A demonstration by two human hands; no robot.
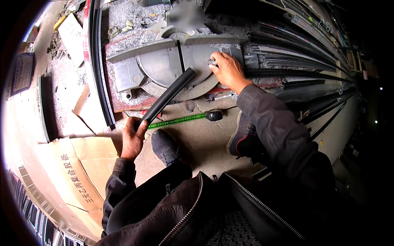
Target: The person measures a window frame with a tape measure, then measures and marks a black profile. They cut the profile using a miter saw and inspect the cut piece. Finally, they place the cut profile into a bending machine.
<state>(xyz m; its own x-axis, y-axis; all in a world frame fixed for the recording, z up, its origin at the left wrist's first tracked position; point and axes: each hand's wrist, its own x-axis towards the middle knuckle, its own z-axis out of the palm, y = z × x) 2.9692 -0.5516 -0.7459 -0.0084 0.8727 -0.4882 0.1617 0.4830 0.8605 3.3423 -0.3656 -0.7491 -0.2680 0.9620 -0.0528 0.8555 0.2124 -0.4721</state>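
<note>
My left hand (133,140) grips the lower end of a black profile strip (169,95). The strip slants up to the right, its far end over the round metal table of a mitre saw (158,67). A green tape measure (176,121) stretches from beside my left hand to its dark case on the right; whether the fingers also pinch the tape is hidden. Above the right side of the saw table, my right hand (228,70) is closed, thumb and fingers around a small, shiny, dark piece (212,62) whose kind I cannot make out.
Long dark profiles (295,57) lie stacked at the right, and several more strips (98,61) run along the left. A flattened cardboard box (84,164) is at the lower left. Metal shavings (135,24) cover the surface behind the saw. My shoes (165,147) stand close in front.
</note>
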